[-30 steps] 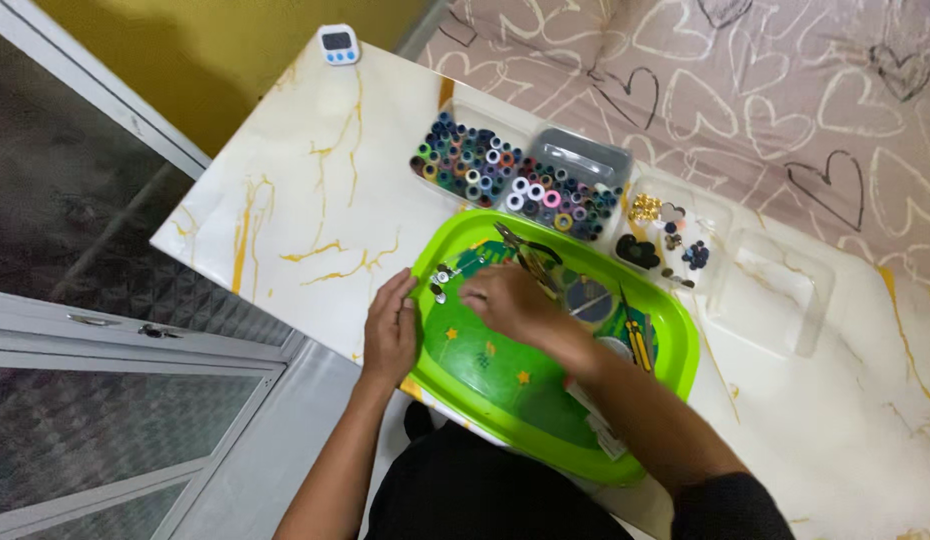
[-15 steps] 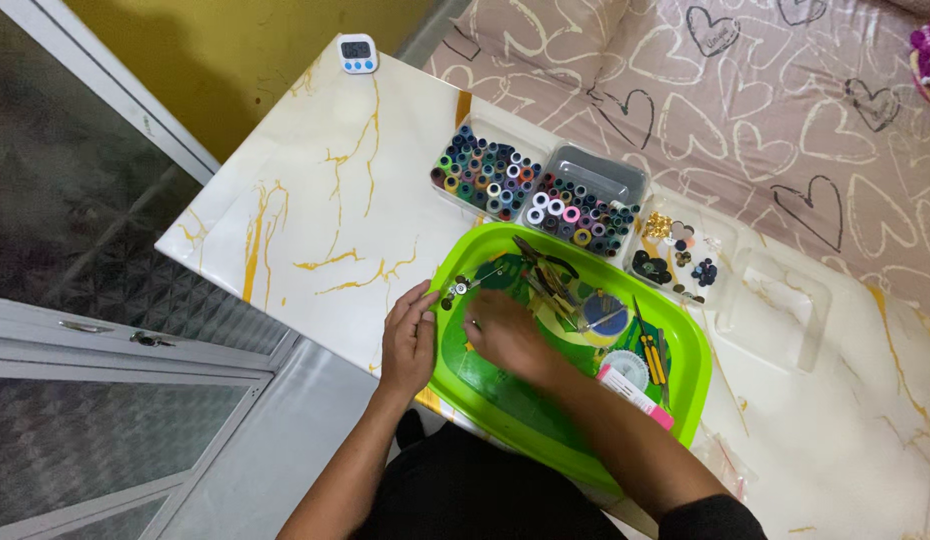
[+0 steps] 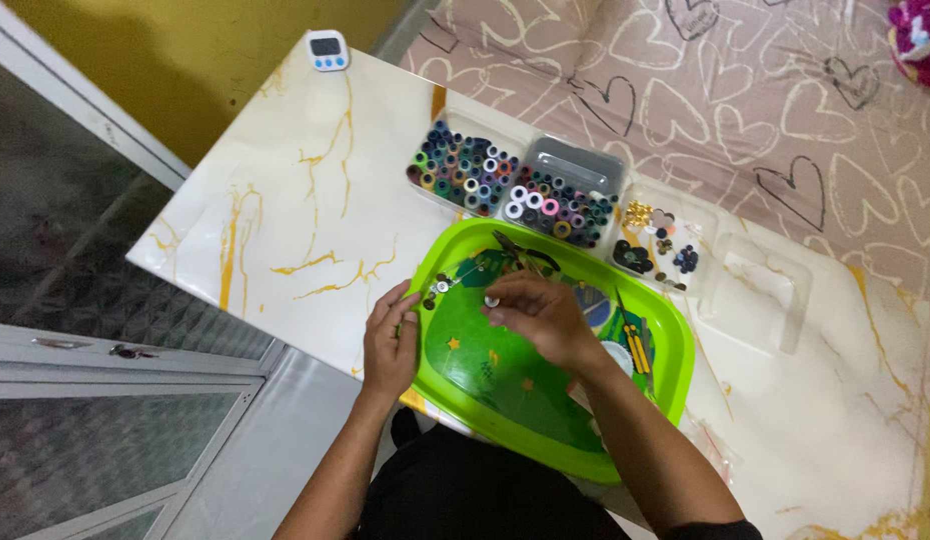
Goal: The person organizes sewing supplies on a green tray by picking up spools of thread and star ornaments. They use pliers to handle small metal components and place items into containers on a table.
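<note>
At lower centre of the frame the left hand clasps the rim of the bright green tray on the marbled counter, while the right hand pinches a small white button over it, below two clear boxes of coloured thread spools.

- I see a small white timer with a dark screen and blue buttons, at the table's far corner, well apart from the green tray.
- A clear plastic bag lies just right of that tray.
</note>
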